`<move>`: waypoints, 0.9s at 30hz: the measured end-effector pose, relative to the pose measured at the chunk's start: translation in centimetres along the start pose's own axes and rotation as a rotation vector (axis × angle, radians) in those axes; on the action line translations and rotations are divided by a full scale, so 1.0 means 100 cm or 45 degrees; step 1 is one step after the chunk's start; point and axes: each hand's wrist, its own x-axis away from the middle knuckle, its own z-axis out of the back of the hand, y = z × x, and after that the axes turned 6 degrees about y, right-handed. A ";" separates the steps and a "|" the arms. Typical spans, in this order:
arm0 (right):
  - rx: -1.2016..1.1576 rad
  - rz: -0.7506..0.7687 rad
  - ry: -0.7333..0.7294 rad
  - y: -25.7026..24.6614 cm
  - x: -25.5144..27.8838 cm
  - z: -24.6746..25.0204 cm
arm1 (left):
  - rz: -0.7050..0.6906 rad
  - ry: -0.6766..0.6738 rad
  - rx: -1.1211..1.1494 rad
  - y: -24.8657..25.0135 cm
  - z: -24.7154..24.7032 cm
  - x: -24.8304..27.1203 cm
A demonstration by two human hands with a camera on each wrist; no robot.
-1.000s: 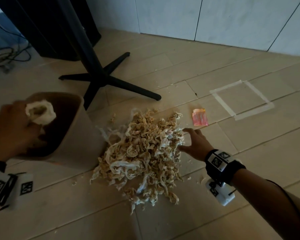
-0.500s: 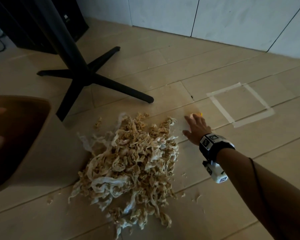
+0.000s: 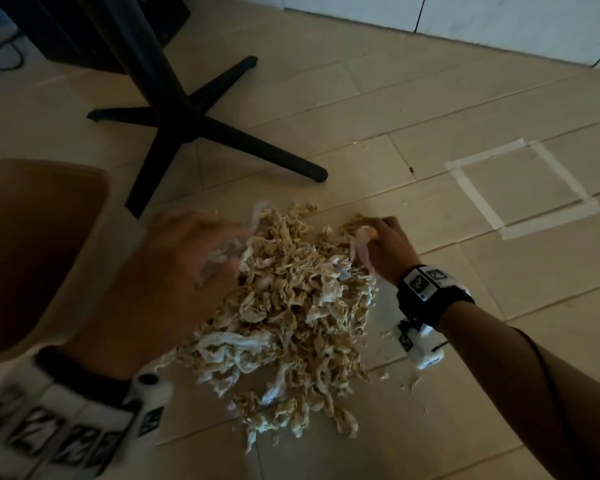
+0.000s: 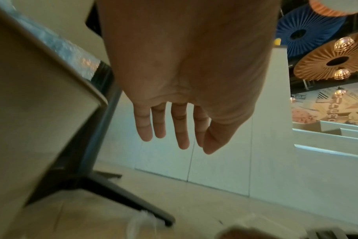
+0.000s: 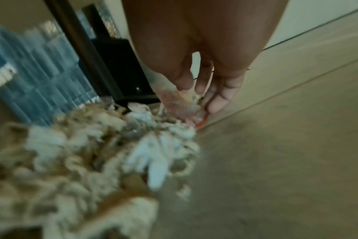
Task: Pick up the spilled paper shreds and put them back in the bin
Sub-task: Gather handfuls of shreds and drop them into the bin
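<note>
A heap of tan and white paper shreds (image 3: 284, 306) lies on the tiled floor. The tan bin (image 3: 42, 244) stands tilted at the left, its mouth towards me; its wall (image 4: 31, 97) fills the left of the left wrist view. My left hand (image 3: 222, 251) hovers, blurred, over the heap's left edge with straight fingers (image 4: 180, 129) and holds nothing. My right hand (image 3: 364, 237) is at the heap's far right edge, where it pinches a pink scrap (image 5: 178, 105) together with a few shreds (image 5: 82, 153).
A black table base (image 3: 194, 133) spreads its legs just behind the heap and the bin. A square of white tape (image 3: 520, 188) marks the floor at the right. White wall panels (image 3: 499, 22) close the back. Small crumbs (image 3: 409, 382) lie right of the heap.
My left hand left the bin without its white wad and swung over to the heap. My right hand reached out to the pink scrap and brought it back to the heap's edge.
</note>
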 end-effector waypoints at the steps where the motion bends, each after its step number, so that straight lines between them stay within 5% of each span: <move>1: -0.062 -0.021 -0.084 -0.008 0.000 -0.001 | -0.022 -0.005 0.067 0.021 -0.007 -0.002; 6: 0.296 0.143 -0.583 -0.031 0.009 -0.008 | -0.006 -0.217 0.127 0.046 -0.051 -0.009; 10: 0.426 0.269 -0.449 -0.028 0.022 -0.021 | 0.028 -0.287 0.149 0.046 -0.082 -0.008; 17: 0.178 0.092 -0.282 -0.028 0.039 -0.013 | 0.133 -0.343 0.144 0.050 -0.105 0.011; 21: 0.022 -0.023 -0.194 -0.035 0.047 0.009 | 0.045 -0.209 0.202 0.060 -0.101 0.010; 27: -0.386 -0.068 -0.263 -0.065 0.075 0.038 | -0.038 -0.303 0.319 0.087 -0.096 0.000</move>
